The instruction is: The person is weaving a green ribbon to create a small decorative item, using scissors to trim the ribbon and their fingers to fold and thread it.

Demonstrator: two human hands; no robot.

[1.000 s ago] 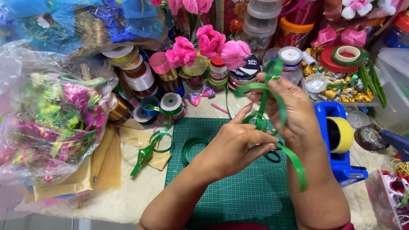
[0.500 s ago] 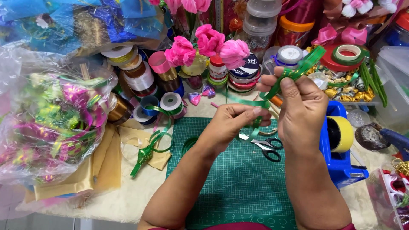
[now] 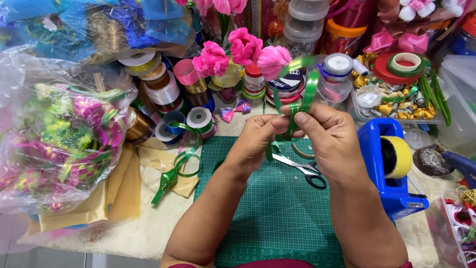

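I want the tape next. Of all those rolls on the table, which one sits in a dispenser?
The yellow roll, alone in the blue dispenser right of the hands; the rest stand loose behind the mat.

A shiny green ribbon (image 3: 302,101) is pinched between the left hand (image 3: 258,141) and the right hand (image 3: 329,136). A dark green cutting mat (image 3: 277,218) is marked with a pale grid. Black handles are seen on the scissors (image 3: 302,168). A yellow tape roll (image 3: 396,156) is seated in a bright blue dispenser (image 3: 386,173). Pink ribbon flowers (image 3: 243,49) are seen behind. A woven green ribbon piece (image 3: 171,178) is laid on tan paper (image 3: 99,198). Green, purple and pink pieces are packed in a clear plastic bag (image 3: 59,139). Spools (image 3: 158,89) are wound in white, gold, pink and blue.
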